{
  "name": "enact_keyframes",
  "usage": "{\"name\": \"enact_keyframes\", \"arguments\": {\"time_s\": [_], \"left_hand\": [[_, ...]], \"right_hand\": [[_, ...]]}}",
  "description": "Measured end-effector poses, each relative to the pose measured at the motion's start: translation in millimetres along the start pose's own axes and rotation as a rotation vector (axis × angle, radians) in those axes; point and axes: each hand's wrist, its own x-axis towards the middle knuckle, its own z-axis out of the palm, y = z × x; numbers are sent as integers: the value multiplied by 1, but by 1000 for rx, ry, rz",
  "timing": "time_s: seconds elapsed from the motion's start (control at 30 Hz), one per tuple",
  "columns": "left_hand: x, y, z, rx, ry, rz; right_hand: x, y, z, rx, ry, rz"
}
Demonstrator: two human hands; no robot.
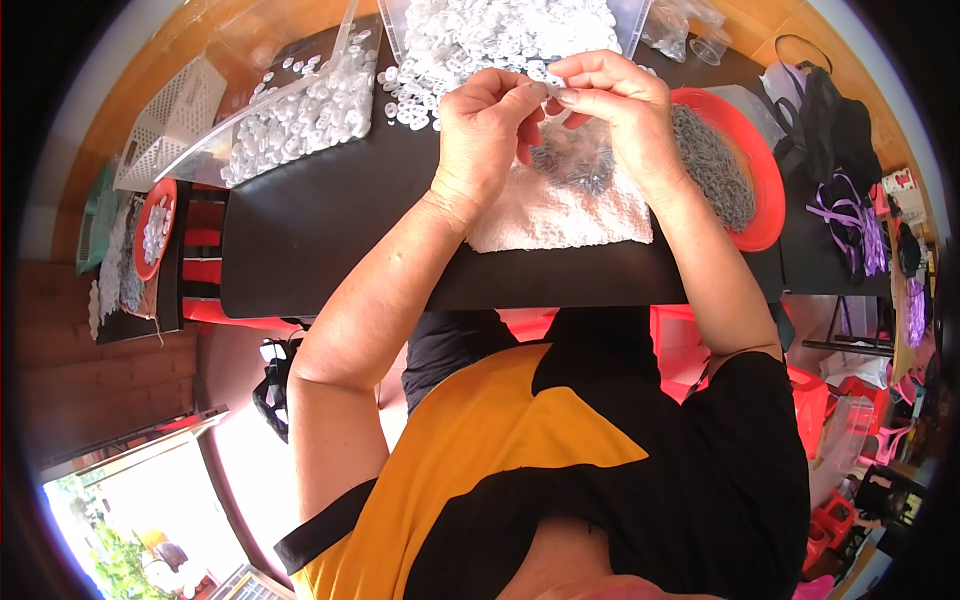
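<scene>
Both of my hands meet fingertip to fingertip over a white towel (560,225) on the dark table. Between thumb and fingers, my left hand (480,135) pinches a small whitish piece (551,90), mostly covered by the fingertips. From the other side my right hand (635,110) grips the same piece with its thumb and index finger. Below the hands, a clump of small grey pieces (575,165) lies on the towel. Just beyond my fingers, loose white oval plastic pieces (410,105) are spilled in front of a clear bin (388,18) heaped with more of them.
A red dish (768,190) full of small grey pieces stands close to my right forearm. At left are a clear tray (190,160) of white ovals, a white perforated basket (165,125) and a smaller red bowl (150,262). A black bag (825,120) and purple ribbons (850,220) lie far right.
</scene>
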Motion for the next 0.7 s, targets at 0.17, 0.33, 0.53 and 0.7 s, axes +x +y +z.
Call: {"name": "enact_keyframes", "arguments": {"time_s": [0.17, 0.33, 0.53, 0.7], "left_hand": [[0, 1, 1, -133, -60, 0], [3, -3, -2, -175, -67, 20], [0, 0, -1, -167, -86, 56], [-2, 1, 2, -145, -143, 73]], "right_hand": [[0, -3, -4, 14, 9, -23], [1, -4, -5, 34, -33, -3], [0, -2, -8, 36, -54, 9], [2, -5, -12, 88, -115, -20]]}}
